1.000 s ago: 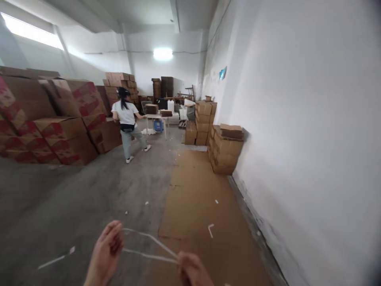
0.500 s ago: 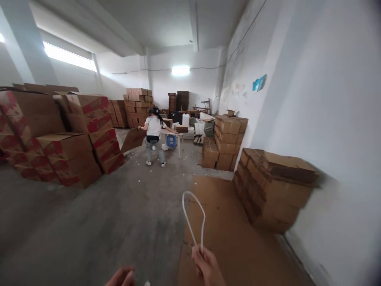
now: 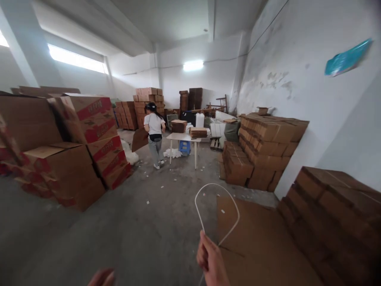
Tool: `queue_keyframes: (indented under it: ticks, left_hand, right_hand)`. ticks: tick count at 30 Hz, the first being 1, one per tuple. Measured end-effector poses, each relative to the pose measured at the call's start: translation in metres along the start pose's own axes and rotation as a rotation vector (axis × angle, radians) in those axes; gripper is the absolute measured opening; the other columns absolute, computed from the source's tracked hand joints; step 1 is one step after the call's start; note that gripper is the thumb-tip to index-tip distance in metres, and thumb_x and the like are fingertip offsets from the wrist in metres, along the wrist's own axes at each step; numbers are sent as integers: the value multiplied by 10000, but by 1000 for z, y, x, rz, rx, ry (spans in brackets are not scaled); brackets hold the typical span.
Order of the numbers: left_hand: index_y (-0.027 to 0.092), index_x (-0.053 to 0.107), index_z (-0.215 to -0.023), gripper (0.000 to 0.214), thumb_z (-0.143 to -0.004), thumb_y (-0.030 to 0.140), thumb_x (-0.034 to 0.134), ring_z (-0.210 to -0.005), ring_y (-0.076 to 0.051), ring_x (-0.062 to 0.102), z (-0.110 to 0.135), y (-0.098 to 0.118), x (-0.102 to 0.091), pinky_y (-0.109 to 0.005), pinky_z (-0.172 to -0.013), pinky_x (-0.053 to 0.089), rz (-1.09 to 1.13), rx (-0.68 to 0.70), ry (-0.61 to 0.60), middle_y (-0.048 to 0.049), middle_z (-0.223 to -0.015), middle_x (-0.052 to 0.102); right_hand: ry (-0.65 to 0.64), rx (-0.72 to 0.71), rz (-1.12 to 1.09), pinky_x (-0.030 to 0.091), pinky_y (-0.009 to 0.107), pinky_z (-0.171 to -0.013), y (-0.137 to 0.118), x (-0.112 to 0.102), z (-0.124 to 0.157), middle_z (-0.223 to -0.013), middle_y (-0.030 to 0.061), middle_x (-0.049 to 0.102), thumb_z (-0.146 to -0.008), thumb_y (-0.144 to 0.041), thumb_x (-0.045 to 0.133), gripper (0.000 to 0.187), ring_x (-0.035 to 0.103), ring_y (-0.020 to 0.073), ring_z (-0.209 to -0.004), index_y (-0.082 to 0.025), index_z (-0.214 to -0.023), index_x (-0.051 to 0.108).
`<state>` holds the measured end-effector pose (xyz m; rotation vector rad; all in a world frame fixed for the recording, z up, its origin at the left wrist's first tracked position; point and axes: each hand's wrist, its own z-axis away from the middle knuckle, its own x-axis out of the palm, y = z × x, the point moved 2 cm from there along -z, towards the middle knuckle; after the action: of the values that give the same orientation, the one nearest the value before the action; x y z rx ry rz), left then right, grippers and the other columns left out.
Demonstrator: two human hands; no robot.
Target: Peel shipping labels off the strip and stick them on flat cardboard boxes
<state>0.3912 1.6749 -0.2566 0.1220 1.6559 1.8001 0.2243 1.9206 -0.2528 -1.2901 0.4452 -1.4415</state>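
Note:
My right hand [image 3: 210,258] is closed, thumb against fingers, around a thin white plastic strap [image 3: 195,200]. The strap rises from my grip and bends into a wide loop, coming back down behind the hand; a short piece also shows below it. Only the fingertips of my left hand [image 3: 102,277] show at the bottom edge, blurred, so I cannot tell if they hold anything. Beneath the loop, a large flat cardboard sheet [image 3: 256,230] lies on the floor.
Red-printed cartons [image 3: 98,119] are stacked on the left. Bundled cardboard stacks [image 3: 274,127] line the right wall, with a nearer stack [image 3: 336,210]. Ahead, a person [image 3: 154,127] carries a brown board [image 3: 139,139] beside a white table [image 3: 181,137]. White scraps dot the grey floor.
The view has moved forward, so the table and right stacks appear nearer. The strap's loop has spread wider. The person has stepped away from the table, to the left, with the board.

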Motion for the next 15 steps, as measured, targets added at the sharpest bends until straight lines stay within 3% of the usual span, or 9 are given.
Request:
queue_keyframes:
  ticks: [1,3,6,7,9,10,12,14,15]
  left_hand:
    - [309,696,-739,488,-479,718,639,-848,-297,689,-27,19,28,-397,-775,547,29,45,-127,-19,-793,747]
    - [234,683,-964,560,-622,672,612,-971,-280,647,-78,61,101,-380,-894,488,82,225,-518,-87,-981,722]
    - [193,509,-1271,634,-765,570,570,-1068,-248,587,-155,115,221,-369,-957,424,105,388,-959,-133,-1150,643]
    - [173,450,-1326,702,-761,570,578,-1031,-244,591,-184,128,254,-362,-926,434,112,419,-1060,-141,-1123,642]
    - [131,421,-1349,801,-742,636,551,-830,-218,605,-254,146,301,-337,-778,473,102,394,-1087,-116,-928,661]
    - [114,482,-1299,798,-734,676,519,-731,-198,579,-296,152,313,-319,-707,468,81,364,-1034,-85,-815,644]
    - [114,663,-1026,715,-720,730,468,-619,-160,500,-387,162,315,-282,-620,431,31,298,-847,-29,-645,565]
    - [145,673,-670,613,-674,739,519,-554,-127,420,-482,171,300,-246,-551,377,21,233,-678,11,-537,475]
    - [155,634,-597,567,-651,716,572,-526,-113,388,-529,175,290,-231,-510,348,57,173,-614,26,-509,446]
  right_hand:
    - [17,-34,-56,107,219,-402,-11,9,-32,-386,-126,225,-532,-650,735,617,129,23,-385,-208,-523,305]
    - [65,-86,-161,133,214,-408,-31,26,-101,-402,-133,213,-580,-553,765,539,126,24,-403,-191,-550,368]
    - [159,-102,-297,132,214,-405,-47,55,-223,-383,-144,196,-576,-527,773,449,111,26,-398,-172,-655,510]
    - [185,-93,-328,124,215,-402,-49,69,-268,-372,-144,196,-565,-547,768,457,111,27,-390,-171,-678,533]
    - [199,-74,-366,114,217,-397,-51,105,-361,-367,-142,209,-537,-590,754,489,118,26,-379,-172,-659,531]
    - [188,-68,-373,124,216,-397,-52,128,-407,-372,-140,213,-532,-603,746,496,130,27,-376,-174,-645,523]
    - [144,-75,-347,205,212,-418,-54,184,-494,-395,-126,264,-555,-621,716,494,214,36,-384,-176,-626,516]
    - [99,-71,-227,319,221,-502,-52,245,-574,-444,-83,396,-594,-637,677,493,367,57,-450,-170,-598,518]
    - [61,-55,-136,352,229,-551,-47,276,-612,-483,-56,461,-615,-645,653,497,429,71,-499,-167,-586,521]
